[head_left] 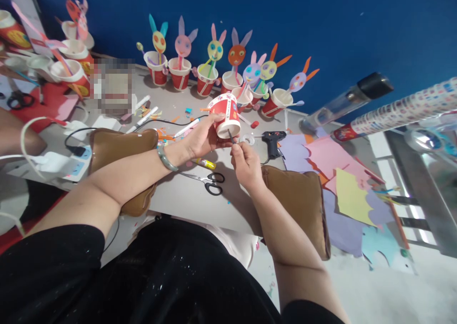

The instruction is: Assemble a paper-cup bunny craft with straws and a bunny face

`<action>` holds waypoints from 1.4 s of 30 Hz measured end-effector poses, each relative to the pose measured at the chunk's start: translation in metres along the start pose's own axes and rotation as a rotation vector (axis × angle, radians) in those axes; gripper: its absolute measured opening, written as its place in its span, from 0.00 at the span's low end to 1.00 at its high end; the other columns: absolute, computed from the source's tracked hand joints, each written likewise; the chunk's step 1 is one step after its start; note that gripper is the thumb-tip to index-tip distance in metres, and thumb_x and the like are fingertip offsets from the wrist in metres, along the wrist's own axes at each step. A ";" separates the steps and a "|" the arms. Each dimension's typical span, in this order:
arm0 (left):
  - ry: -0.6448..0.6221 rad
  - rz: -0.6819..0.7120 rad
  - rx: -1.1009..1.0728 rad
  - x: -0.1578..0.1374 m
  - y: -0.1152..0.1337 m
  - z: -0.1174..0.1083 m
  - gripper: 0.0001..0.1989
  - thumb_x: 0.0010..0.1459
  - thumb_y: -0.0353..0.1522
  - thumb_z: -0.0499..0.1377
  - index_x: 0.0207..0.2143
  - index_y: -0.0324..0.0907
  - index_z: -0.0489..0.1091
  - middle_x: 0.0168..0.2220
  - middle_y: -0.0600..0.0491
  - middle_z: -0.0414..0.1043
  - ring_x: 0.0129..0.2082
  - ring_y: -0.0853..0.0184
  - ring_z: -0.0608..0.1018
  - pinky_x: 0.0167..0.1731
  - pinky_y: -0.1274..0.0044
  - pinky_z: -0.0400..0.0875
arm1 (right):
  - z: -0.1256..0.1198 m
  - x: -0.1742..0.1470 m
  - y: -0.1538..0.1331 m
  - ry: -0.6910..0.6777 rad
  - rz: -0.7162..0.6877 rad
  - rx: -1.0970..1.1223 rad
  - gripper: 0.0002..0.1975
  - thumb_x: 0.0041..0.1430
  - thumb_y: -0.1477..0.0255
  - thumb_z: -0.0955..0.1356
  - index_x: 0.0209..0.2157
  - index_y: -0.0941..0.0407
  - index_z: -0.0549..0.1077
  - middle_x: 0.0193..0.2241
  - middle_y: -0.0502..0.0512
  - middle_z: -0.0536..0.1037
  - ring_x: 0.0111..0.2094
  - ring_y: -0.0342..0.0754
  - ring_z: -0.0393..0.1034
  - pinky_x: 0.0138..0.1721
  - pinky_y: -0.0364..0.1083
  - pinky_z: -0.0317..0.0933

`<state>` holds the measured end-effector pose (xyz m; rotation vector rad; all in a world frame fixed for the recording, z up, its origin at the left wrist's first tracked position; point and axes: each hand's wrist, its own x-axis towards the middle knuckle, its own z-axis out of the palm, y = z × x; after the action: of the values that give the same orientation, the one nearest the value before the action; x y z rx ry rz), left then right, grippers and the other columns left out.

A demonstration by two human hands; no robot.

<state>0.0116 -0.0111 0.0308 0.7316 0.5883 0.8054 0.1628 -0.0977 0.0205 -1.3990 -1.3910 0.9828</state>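
Observation:
My left hand (204,136) is wrapped round a red and white paper cup (230,106), which it holds tilted with the bottom towards me. Closed in a pinch, my right hand (246,164) grips a thin dark rod (230,135). The rod's upper end meets the cup's base; whether it pierces it I cannot tell. Below the hands lie black-handled scissors (211,183) and a yellow glue stick (206,163). A black glue gun (273,143) and a roll of clear tape (247,139) are to the right of the cup.
Along the blue wall stand several red cups with paper rabbit heads (183,46). Brown cushions (296,200) flank the work spot. Coloured paper (352,198) and a long stack of cups (403,107) are at right; a power strip (76,164) with cables is at left.

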 end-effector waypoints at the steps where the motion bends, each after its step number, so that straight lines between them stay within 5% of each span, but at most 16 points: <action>1: -0.001 0.002 0.002 0.000 0.000 0.000 0.21 0.62 0.49 0.59 0.39 0.39 0.75 0.34 0.45 0.83 0.37 0.59 0.85 0.44 0.69 0.80 | 0.001 0.000 0.000 -0.022 0.030 0.054 0.32 0.61 0.35 0.64 0.27 0.50 0.63 0.19 0.44 0.58 0.22 0.43 0.53 0.23 0.45 0.46; 11: 0.031 0.010 -0.046 -0.001 0.002 0.000 0.23 0.61 0.51 0.60 0.41 0.39 0.76 0.36 0.43 0.83 0.43 0.55 0.86 0.47 0.67 0.81 | 0.003 0.002 -0.003 -0.119 0.195 0.338 0.33 0.55 0.34 0.69 0.26 0.50 0.61 0.16 0.39 0.51 0.17 0.38 0.39 0.17 0.42 0.35; 31: -0.059 0.056 -0.042 -0.008 0.012 0.000 0.26 0.57 0.51 0.60 0.42 0.37 0.77 0.37 0.43 0.85 0.44 0.52 0.87 0.48 0.64 0.81 | -0.002 -0.008 -0.002 -0.012 -0.120 0.097 0.30 0.62 0.37 0.67 0.27 0.51 0.64 0.21 0.45 0.59 0.24 0.42 0.50 0.25 0.45 0.46; 42: -0.152 0.200 0.164 -0.005 0.013 -0.009 0.24 0.44 0.35 0.65 0.46 0.40 0.75 0.41 0.49 0.84 0.47 0.57 0.84 0.51 0.65 0.79 | -0.020 0.002 0.007 0.395 -0.449 -0.199 0.23 0.66 0.47 0.67 0.30 0.51 0.63 0.20 0.42 0.60 0.22 0.42 0.53 0.26 0.45 0.52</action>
<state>-0.0031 -0.0062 0.0359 1.0044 0.4517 0.8830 0.1835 -0.0969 0.0197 -1.2566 -1.4341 0.2661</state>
